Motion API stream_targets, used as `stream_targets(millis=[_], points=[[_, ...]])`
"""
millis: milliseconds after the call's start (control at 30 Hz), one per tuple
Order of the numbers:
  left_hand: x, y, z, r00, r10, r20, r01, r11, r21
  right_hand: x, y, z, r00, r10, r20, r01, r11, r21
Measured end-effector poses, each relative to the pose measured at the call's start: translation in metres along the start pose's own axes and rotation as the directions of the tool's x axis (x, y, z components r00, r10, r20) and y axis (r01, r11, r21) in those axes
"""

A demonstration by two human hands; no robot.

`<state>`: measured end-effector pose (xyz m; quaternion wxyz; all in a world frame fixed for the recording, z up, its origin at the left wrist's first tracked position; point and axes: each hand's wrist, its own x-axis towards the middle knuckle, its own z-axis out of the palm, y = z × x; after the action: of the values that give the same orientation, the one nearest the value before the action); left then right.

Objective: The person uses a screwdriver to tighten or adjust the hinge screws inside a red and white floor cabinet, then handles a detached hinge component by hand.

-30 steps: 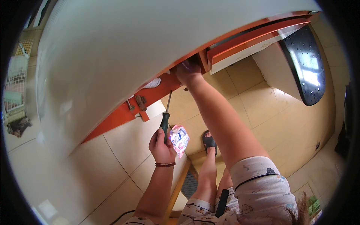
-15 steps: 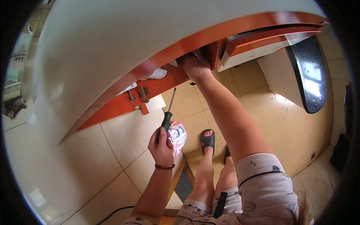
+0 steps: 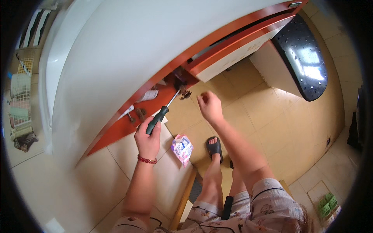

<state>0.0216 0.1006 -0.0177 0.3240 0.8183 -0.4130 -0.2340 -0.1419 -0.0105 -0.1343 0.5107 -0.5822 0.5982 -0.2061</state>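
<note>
Now the left hand [image 3: 148, 139], toward eleven o'clock, wraps a steel-shafted, dark-green-handled screwdriver [image 3: 158, 119]; the right hand [image 3: 211, 108], at twelve, fingers curled, contents unclear, has withdrawn, leaving the tip room beside a jagged, rusty-brown fitting [image 3: 185, 93] by the orange-panelled cabinet [image 3: 161, 101].

Blk panel [image 3: 301, 58] glare, dk corners, edge distort.

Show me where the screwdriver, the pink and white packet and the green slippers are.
Screwdriver [image 3: 159, 117]: head view, on its dark green handle.
Pink and white packet [image 3: 182, 149]: head view, middle of its wrapper.
Green slippers [image 3: 331, 200]: head view, upper of one.
</note>
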Motion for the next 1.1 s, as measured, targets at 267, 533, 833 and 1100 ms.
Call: stream_targets(millis=[267, 533, 833, 1100], points=[[0.047, 0.037, 0.013, 0.976, 0.172, 0.135, -0.203, 0.944, 0.261, 0.016, 0.023, 0.035, 0.874, 0.209, 0.439, -0.479, 0.528, 0.701], [0.077, 0.071, 0.016, 0.888, 0.36, 0.286, -0.454, 0.778, 0.435, 0.041, 0.026, 0.041, 0.904, 0.035, 0.427, -0.376, 0.541, 0.752], [0.075, 0.076, 0.026, 0.866, 0.369, 0.337, -0.499, 0.672, 0.546, 0.059, 0.036, 0.029, 0.865, -0.201, 0.46, -0.187, 0.721, 0.667], [0.057, 0.08, 0.03, 0.899, 0.369, 0.238, -0.437, 0.699, 0.566, 0.059, 0.056, 0.013, 0.771, -0.216, 0.599, -0.409, 0.552, 0.726]])
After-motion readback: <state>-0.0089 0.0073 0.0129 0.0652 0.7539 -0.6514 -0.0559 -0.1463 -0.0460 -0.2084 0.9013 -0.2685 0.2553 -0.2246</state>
